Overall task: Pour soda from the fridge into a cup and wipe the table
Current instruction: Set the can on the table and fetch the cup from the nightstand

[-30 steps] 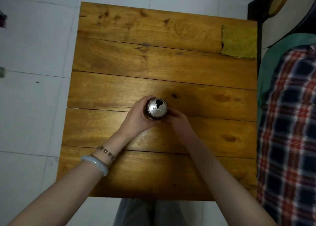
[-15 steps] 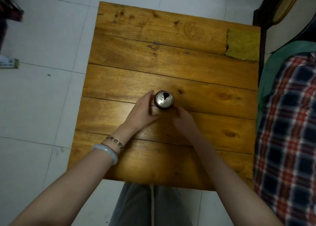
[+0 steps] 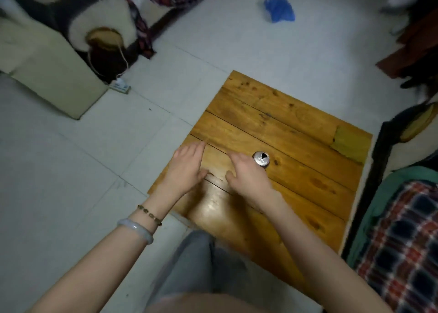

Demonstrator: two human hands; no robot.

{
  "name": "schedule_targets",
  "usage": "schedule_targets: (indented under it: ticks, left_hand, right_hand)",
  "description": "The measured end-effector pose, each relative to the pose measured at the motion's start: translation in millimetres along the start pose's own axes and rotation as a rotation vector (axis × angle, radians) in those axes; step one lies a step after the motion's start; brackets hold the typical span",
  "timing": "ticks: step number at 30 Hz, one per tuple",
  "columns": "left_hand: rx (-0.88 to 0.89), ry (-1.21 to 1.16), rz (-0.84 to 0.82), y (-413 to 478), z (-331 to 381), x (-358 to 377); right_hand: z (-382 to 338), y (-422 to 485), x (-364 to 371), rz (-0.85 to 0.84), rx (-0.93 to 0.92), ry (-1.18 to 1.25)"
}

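Note:
An opened soda can (image 3: 261, 159) stands upright near the middle of the low wooden table (image 3: 305, 177). A yellow-green cloth (image 3: 350, 144) lies flat at the table's far right corner. My left hand (image 3: 187, 168) hovers open over the table's left edge, holding nothing. My right hand (image 3: 246, 175) is open too, fingers spread, just left of the can and apart from it. No cup is in view.
White tiled floor (image 3: 94, 170) surrounds the table. A beige box (image 3: 47, 71) with a round woven item (image 3: 102, 33) stands far left. A blue plastic bag (image 3: 279, 8) lies on the floor beyond. A plaid blanket (image 3: 403, 241) covers a bed at right.
Both hands have let go of the can and moved left of it. The view has swung left and up, so the table now sits to the right.

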State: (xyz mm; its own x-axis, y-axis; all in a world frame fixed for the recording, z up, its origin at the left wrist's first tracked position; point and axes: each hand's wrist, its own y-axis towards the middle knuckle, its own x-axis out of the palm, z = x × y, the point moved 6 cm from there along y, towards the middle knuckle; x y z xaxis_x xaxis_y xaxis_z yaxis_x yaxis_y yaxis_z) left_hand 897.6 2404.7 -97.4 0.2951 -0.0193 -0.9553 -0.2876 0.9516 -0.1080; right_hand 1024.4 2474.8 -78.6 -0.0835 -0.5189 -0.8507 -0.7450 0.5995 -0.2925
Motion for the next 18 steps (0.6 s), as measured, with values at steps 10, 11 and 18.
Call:
schedule_targets:
  ticks: [10, 11, 18]
  left_hand:
    - [-0.417, 0.163, 0.255, -142, -79, -96]
    - [-0.463, 0.177, 0.268, -156, -87, -102]
    - [-0.708, 0.261, 0.382, -249, -146, -135]
  right_hand:
    - [-185, -14, -9, 0.064, -0.544, -0.332]
    - [-201, -15, -4, 0.045, -0.584, -0.344]
    - [-313, -20, 32, -0.029, -0.849, -0.419]
